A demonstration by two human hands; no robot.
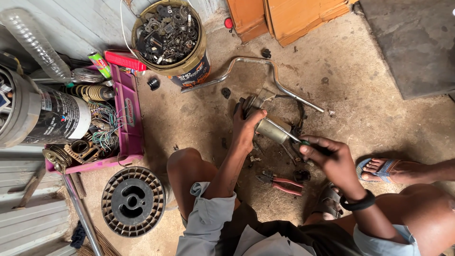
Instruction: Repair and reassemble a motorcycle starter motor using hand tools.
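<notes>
Looking down, we count two hands at work over one small motor [271,127] on the dirt floor [360,95]. Our left hand [247,127] is clamped round the motor's dark end, fingers wrapped over it. Our right hand [327,156] is closed on one screwdriver [299,139], whose shaft runs up and left to touch the motor's pale metal body. So the motor lies between the two hands, under the left one and just up-left of the right.

Taking the motor as our landmark: one pair of red-handled pliers [280,183] lies on the floor just below it, and one bent chrome handlebar [265,71] curves just above it. Farther up-left stands one round bucket [171,38] full of dark metal parts, with a dark label band on its side. Well to the left sits one pink tray [129,118] holding wires and springs, with one red flat box [124,59] and one green-and-red tube [100,63] at its top end. One big cylinder [42,116] with a black-and-white label lies at the far left, and one round finned metal disc [132,201] lies down-left.
</notes>
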